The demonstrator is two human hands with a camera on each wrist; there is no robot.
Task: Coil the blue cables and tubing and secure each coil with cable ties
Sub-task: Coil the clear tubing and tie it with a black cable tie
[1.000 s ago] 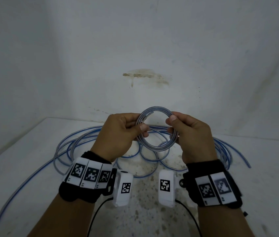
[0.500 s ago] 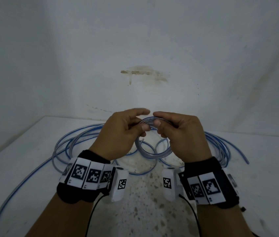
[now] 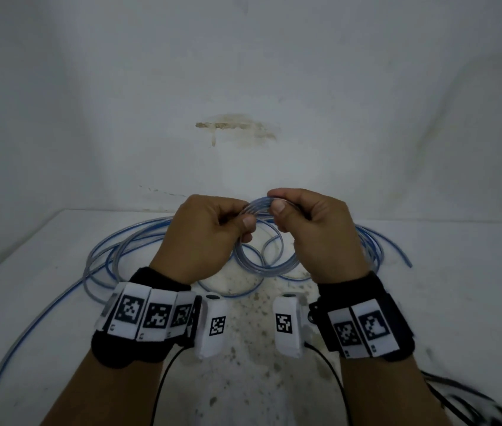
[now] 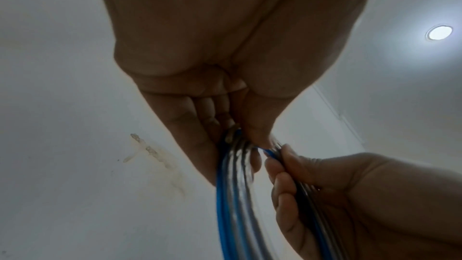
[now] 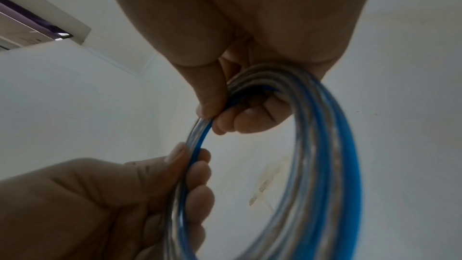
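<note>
Both hands hold a small coil of clear tubing with a blue stripe (image 3: 266,262) in the air above the white speckled tabletop (image 3: 446,318). The left hand (image 3: 203,238) has thumb and curled fingers clamped on the coil's upper left arc; the right hand (image 3: 317,232) pinches the top of the same coil between thumb and bent fingers, the two thumbs close together but not touching. In the right wrist view the coil's several turns (image 5: 322,145) hang bunched below the right palm. Behind and beneath the hands, the rest of the blue-striped tubing (image 3: 126,250) sprawls in loose, overlapping loops across the tabletop, one long tail (image 3: 28,327) running toward the near left edge and a short end (image 3: 403,259) pointing right. These loops lie directly under the coil. A stained white wall (image 3: 237,130) closes the far side of the tabletop. Thin black wires (image 3: 163,382) trail from the wristbands toward the near edge. The near centre and right of the tabletop are open
</note>
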